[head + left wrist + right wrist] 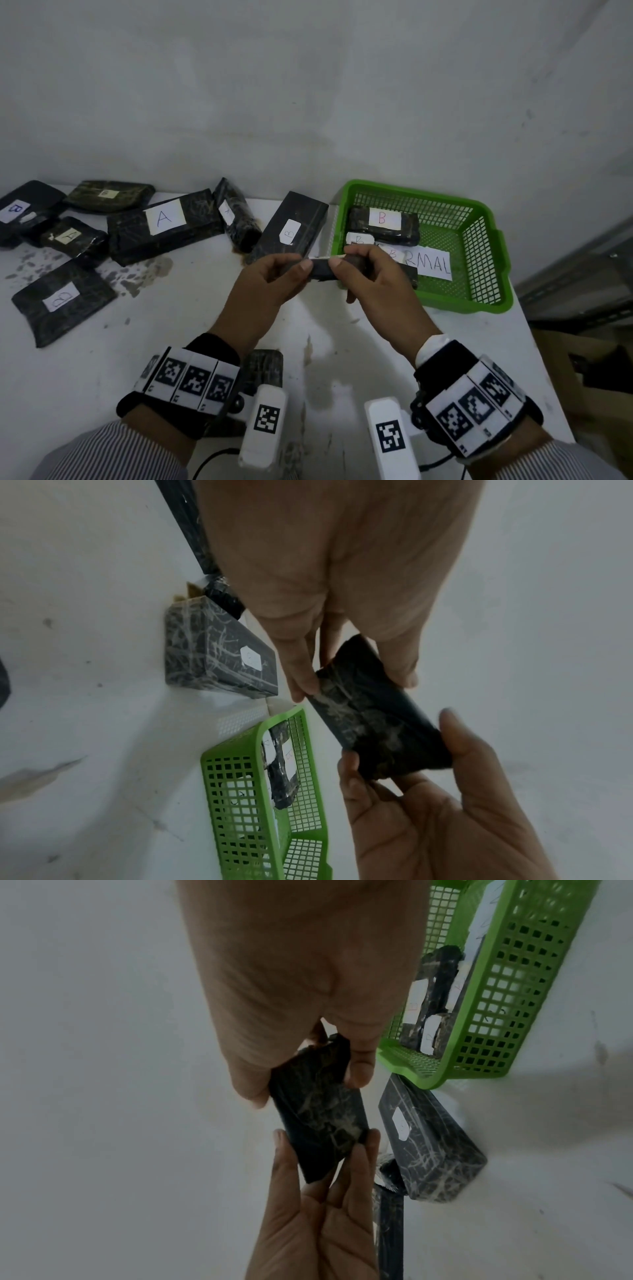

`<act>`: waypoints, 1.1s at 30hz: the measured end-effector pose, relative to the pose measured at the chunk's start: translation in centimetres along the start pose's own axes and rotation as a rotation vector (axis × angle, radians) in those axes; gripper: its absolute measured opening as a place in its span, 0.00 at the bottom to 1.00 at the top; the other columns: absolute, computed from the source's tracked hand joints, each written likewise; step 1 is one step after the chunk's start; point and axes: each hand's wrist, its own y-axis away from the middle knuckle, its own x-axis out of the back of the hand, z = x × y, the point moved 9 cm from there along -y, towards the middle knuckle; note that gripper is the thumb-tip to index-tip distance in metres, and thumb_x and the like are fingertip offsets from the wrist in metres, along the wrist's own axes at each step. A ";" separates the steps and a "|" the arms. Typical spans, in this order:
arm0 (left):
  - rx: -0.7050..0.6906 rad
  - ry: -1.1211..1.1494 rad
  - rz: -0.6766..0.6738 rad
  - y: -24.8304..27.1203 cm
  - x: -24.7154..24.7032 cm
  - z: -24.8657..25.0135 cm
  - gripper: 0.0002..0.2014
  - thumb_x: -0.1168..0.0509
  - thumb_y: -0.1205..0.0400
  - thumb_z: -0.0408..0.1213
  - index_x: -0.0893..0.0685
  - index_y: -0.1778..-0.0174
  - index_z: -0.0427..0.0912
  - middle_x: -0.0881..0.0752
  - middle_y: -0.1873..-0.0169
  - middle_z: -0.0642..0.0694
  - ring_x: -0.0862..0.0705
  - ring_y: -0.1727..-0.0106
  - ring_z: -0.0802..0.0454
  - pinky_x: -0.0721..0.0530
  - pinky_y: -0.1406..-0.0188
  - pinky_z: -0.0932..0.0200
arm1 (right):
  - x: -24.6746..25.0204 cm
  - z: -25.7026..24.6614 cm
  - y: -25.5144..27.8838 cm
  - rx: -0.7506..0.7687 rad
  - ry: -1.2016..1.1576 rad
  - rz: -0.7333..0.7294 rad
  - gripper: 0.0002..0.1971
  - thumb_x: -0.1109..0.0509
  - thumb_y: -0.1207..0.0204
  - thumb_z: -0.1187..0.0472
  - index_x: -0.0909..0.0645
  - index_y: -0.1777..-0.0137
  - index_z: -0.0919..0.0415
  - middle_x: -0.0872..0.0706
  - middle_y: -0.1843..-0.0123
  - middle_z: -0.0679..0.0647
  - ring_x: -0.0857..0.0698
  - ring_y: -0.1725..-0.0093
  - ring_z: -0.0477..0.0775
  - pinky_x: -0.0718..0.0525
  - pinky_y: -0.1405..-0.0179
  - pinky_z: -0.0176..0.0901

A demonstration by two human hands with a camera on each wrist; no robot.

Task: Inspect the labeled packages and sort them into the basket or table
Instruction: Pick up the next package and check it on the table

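Note:
A small black wrapped package (321,269) is held in the air over the table, just left of the green basket (486,240). My left hand (274,277) pinches its left end and my right hand (363,274) pinches its right end. Its label does not show; the wrist views show only dark crinkled wrap on the package (373,721) (318,1118). The basket holds a black package labelled B (383,221), another B package and a paper sign. On the table lie several black packages, among them one marked A (164,222) and one marked B (291,228).
The white table (102,377) meets a white wall behind. More labelled packages lie at the far left (20,209) and front left (63,299). A dark package (263,368) lies near my left wrist. The table's right edge runs just past the basket.

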 end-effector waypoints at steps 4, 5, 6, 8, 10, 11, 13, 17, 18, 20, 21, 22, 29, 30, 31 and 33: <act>-0.013 -0.027 0.114 0.0 1.0 0.3 0.18 0.33 0.14 0.46 0.13 0.41 0.31 0.06 0.52 0.36 0.06 0.51 0.43 0.07 0.47 0.53 | -0.6 -0.3 0.0 0.029 0.030 -0.070 0.26 0.17 0.30 0.43 0.19 0.34 0.46 0.16 0.37 0.57 0.12 0.49 0.55 0.10 0.48 0.47; -0.022 -0.065 0.133 0.0 1.1 0.6 0.19 0.34 0.13 0.47 0.13 0.42 0.32 0.06 0.53 0.37 0.05 0.53 0.44 0.06 0.51 0.52 | -0.4 -0.5 -0.1 0.051 0.028 -0.053 0.19 0.17 0.26 0.52 0.18 0.39 0.47 0.15 0.39 0.59 0.13 0.52 0.56 0.11 0.52 0.48; -0.022 -0.103 0.130 0.0 1.1 0.8 0.19 0.35 0.13 0.49 0.12 0.43 0.35 0.06 0.53 0.38 0.06 0.53 0.45 0.06 0.54 0.50 | -0.1 -0.7 -0.2 0.072 0.026 -0.031 0.14 0.18 0.24 0.59 0.17 0.43 0.48 0.14 0.42 0.61 0.15 0.55 0.55 0.13 0.55 0.48; -0.004 -0.160 0.077 -0.1 0.6 1.2 0.20 0.36 0.15 0.57 0.09 0.45 0.46 0.06 0.52 0.42 0.06 0.52 0.47 0.06 0.56 0.47 | 0.3 -0.7 -0.3 0.102 0.058 0.006 0.13 0.19 0.23 0.64 0.17 0.47 0.47 0.14 0.45 0.62 0.17 0.57 0.53 0.14 0.57 0.50; 0.042 -0.181 0.003 0.1 -0.1 1.3 0.23 0.36 0.22 0.67 0.08 0.48 0.52 0.06 0.51 0.47 0.07 0.49 0.48 0.06 0.52 0.43 | 0.4 -1.0 -0.3 0.132 0.111 0.017 0.13 0.18 0.24 0.64 0.16 0.47 0.48 0.16 0.46 0.59 0.17 0.57 0.53 0.12 0.55 0.52; 0.056 -0.184 -0.023 0.2 -0.4 1.3 0.26 0.34 0.25 0.70 0.09 0.49 0.52 0.07 0.50 0.48 0.08 0.47 0.48 0.07 0.50 0.41 | 0.3 -1.3 -0.3 0.151 0.135 0.021 0.13 0.18 0.24 0.64 0.15 0.46 0.49 0.17 0.46 0.57 0.17 0.57 0.54 0.12 0.55 0.53; 0.040 -0.195 -0.036 0.2 -0.6 1.4 0.32 0.31 0.29 0.75 0.10 0.47 0.49 0.07 0.50 0.48 0.09 0.46 0.48 0.07 0.50 0.38 | 0.4 -1.9 0.0 0.183 0.172 0.042 0.13 0.18 0.24 0.64 0.13 0.44 0.52 0.19 0.48 0.53 0.17 0.57 0.54 0.12 0.52 0.51; 0.036 -0.241 -0.072 0.2 -0.9 1.5 0.41 0.37 0.39 0.80 0.12 0.43 0.51 0.10 0.46 0.49 0.11 0.45 0.50 0.06 0.54 0.42 | 0.4 -3.0 0.5 0.255 0.258 0.065 0.15 0.19 0.25 0.65 0.11 0.39 0.55 0.22 0.52 0.51 0.18 0.58 0.50 0.15 0.54 0.39; 0.044 -0.248 -0.082 0.3 -1.0 1.4 0.40 0.37 0.40 0.80 0.12 0.43 0.53 0.10 0.46 0.49 0.11 0.45 0.50 0.06 0.54 0.43 | 0.4 -3.2 0.7 0.266 0.270 0.071 0.15 0.18 0.25 0.66 0.11 0.40 0.56 0.21 0.52 0.52 0.19 0.58 0.51 0.17 0.56 0.35; 0.032 -0.256 -0.080 0.5 -1.2 1.5 0.35 0.36 0.40 0.79 0.12 0.48 0.57 0.10 0.48 0.50 0.12 0.46 0.49 0.06 0.55 0.45 | 0.3 -3.8 0.9 0.302 0.302 0.090 0.14 0.18 0.27 0.68 0.11 0.43 0.57 0.20 0.53 0.54 0.20 0.58 0.50 0.21 0.60 0.28; 0.021 -0.248 -0.064 0.5 -1.3 1.6 0.33 0.35 0.39 0.77 0.11 0.50 0.56 0.09 0.49 0.47 0.11 0.47 0.47 0.06 0.54 0.45 | 0.2 -4.2 1.0 0.324 0.322 0.096 0.13 0.19 0.28 0.68 0.12 0.45 0.55 0.19 0.54 0.55 0.20 0.58 0.50 0.22 0.60 0.26; 0.015 -0.220 -0.041 0.4 -1.2 1.5 0.30 0.33 0.37 0.74 0.11 0.52 0.54 0.09 0.49 0.42 0.11 0.47 0.44 0.07 0.50 0.42 | 0.1 -4.5 1.2 0.346 0.328 0.091 0.13 0.19 0.28 0.68 0.13 0.46 0.53 0.18 0.55 0.55 0.20 0.57 0.50 0.22 0.60 0.26; 0.017 0.016 -0.091 0.1 -1.7 1.0 0.20 0.30 0.31 0.59 0.05 0.51 0.52 0.09 0.44 0.33 0.13 0.37 0.32 0.18 0.27 0.34 | -1.3 -2.2 0.5 0.099 0.141 -0.084 0.18 0.40 0.28 0.27 0.14 0.46 0.27 0.18 0.42 0.48 0.16 0.40 0.46 0.14 0.33 0.58; 0.009 0.023 -0.116 0.2 -1.9 1.0 0.18 0.31 0.30 0.58 0.04 0.51 0.55 0.09 0.43 0.34 0.14 0.35 0.32 0.19 0.26 0.37 | -1.6 -2.0 0.5 0.079 0.129 -0.100 0.19 0.41 0.28 0.26 0.14 0.46 0.26 0.15 0.41 0.49 0.15 0.38 0.49 0.16 0.31 0.61; 0.006 0.031 -0.134 0.2 -2.1 1.0 0.16 0.31 0.30 0.56 0.04 0.52 0.56 0.09 0.42 0.34 0.15 0.33 0.33 0.19 0.25 0.39 | -1.8 -1.9 0.4 0.071 0.126 -0.106 0.19 0.40 0.27 0.27 0.13 0.45 0.29 0.12 0.42 0.49 0.15 0.36 0.53 0.17 0.31 0.64; 0.007 0.031 -0.163 0.5 -2.5 1.1 0.14 0.31 0.28 0.54 0.04 0.53 0.56 0.11 0.40 0.33 0.18 0.29 0.33 0.21 0.23 0.41 | -1.7 -1.6 0.2 0.064 0.121 -0.086 0.19 0.38 0.27 0.30 0.12 0.47 0.35 0.10 0.45 0.53 0.14 0.38 0.58 0.16 0.33 0.68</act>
